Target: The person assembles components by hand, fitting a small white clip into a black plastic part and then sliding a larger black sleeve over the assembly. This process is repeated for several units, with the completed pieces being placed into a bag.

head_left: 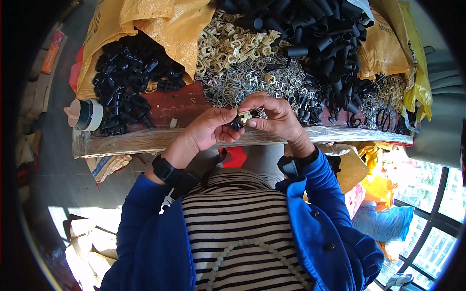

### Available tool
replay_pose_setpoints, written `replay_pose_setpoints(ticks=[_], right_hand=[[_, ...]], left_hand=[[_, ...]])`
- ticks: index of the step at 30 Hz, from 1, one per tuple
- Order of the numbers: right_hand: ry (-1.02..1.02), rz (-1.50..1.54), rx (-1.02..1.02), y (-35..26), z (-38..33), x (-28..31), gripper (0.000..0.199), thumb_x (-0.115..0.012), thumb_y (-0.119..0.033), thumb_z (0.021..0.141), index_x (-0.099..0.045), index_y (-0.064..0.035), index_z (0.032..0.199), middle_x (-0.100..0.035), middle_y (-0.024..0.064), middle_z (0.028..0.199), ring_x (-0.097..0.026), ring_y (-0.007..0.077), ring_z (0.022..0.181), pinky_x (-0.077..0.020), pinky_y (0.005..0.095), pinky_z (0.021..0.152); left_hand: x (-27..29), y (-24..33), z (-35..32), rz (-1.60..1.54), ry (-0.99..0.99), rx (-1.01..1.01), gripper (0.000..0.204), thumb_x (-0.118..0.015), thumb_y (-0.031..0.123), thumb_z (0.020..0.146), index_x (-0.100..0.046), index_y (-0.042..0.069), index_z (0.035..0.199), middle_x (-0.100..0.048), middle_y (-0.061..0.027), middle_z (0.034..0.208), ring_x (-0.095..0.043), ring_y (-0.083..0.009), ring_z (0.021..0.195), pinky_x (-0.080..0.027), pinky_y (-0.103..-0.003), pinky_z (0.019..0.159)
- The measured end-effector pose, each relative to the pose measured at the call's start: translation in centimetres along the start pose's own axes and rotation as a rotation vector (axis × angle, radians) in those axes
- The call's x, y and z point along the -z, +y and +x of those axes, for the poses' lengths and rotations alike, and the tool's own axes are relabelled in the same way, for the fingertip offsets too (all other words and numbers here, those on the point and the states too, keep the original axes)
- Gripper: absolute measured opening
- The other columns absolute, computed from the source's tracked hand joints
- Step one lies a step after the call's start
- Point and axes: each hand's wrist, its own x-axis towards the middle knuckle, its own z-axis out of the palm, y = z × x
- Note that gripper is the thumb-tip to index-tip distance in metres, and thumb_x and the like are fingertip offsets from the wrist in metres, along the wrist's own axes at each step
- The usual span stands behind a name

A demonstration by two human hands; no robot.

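Note:
Close above the front edge of the table, my two hands meet over one small piece. My left hand is closed, its thumb and fingers pinching a small black plastic part. A cream plastic clip sits against the top of that black part. My right hand grips this clip between thumb and fingers. Fingers partly cover both pieces, so how far they fit together cannot be made out. Behind my hands lies a heap of small silvery metal clips, with a pile of cream plastic clips beyond it.
Black plastic parts spill from an orange woven sack at left. Black tubes are heaped at the back right. A lidded jar stands at the left corner. Scissors lie at right. The table's edge is plastic-wrapped.

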Motion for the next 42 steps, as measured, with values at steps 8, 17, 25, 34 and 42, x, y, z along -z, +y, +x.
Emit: replay_pose_setpoints(ticks=[8, 17, 25, 34, 42], right_hand=[[-0.096, -0.186, 0.088, -0.3, 0.3, 1.3, 0.031, -0.066, -0.013, 0.066, -0.057, -0.0008, 0.093, -0.057, 0.0087, 0.09, -0.052, 0.0206, 0.087, -0.0404, 0.0316, 0.078], [0.44, -0.77, -0.043, 0.0, -6.4, 6.8, 0.028, -0.065, -0.013, 0.065, -0.057, -0.0021, 0.089, -0.057, 0.0085, 0.084, -0.056, 0.0207, 0.077, -0.0443, 0.0303, 0.068], [0.585, -1.149, -0.362, 2.9, -8.2, 8.3, 0.016, -0.059, -0.017, 0.068, -0.053, -0.0056, 0.079, -0.051, 0.01, 0.074, -0.052, 0.0295, 0.066, -0.0424, 0.0372, 0.057], [0.587, -1.049, -0.233, 2.2, -7.4, 8.0, 0.014, -0.058, -0.007, 0.07, -0.051, -0.003, 0.082, -0.051, 0.0091, 0.071, -0.052, 0.0226, 0.061, -0.0422, 0.0294, 0.056], [0.548, 0.071, -0.202, 0.6, -3.3, 2.3, 0.014, -0.056, -0.006, 0.077, -0.052, -0.0007, 0.09, -0.051, -0.0014, 0.071, -0.049, 0.0069, 0.063, -0.041, 0.0182, 0.058]], left_hand=[[-0.7, 0.4, 0.8, 0.021, -0.009, 0.055, 0.03, -0.054, 0.028, 0.078, -0.054, 0.001, 0.092, -0.06, -0.012, 0.075, -0.059, -0.0137, 0.058, -0.05, -0.022, 0.052], [-1.8, 0.5, 2.2, 0.073, 0.052, -0.021, 0.021, -0.051, 0.013, 0.079, -0.052, -0.001, 0.094, -0.059, -0.0135, 0.082, -0.059, -0.0154, 0.065, -0.051, -0.022, 0.056], [-2.2, 0.4, 3.0, 0.092, 0.098, -0.037, 0.018, -0.051, 0.011, 0.078, -0.052, 0.0, 0.092, -0.058, -0.0131, 0.085, -0.059, -0.0161, 0.07, -0.051, -0.023, 0.059], [-2.7, 0.0, 3.0, 0.101, 0.174, -0.083, 0.016, -0.05, 0.009, 0.079, -0.052, 0.0, 0.091, -0.058, -0.0125, 0.085, -0.059, -0.0163, 0.072, -0.05, -0.024, 0.062], [-2.3, -0.7, 2.5, 0.097, 0.298, -0.156, 0.016, -0.052, 0.009, 0.079, -0.052, 0.0, 0.092, -0.058, -0.011, 0.086, -0.059, -0.0171, 0.072, -0.05, -0.024, 0.063]])
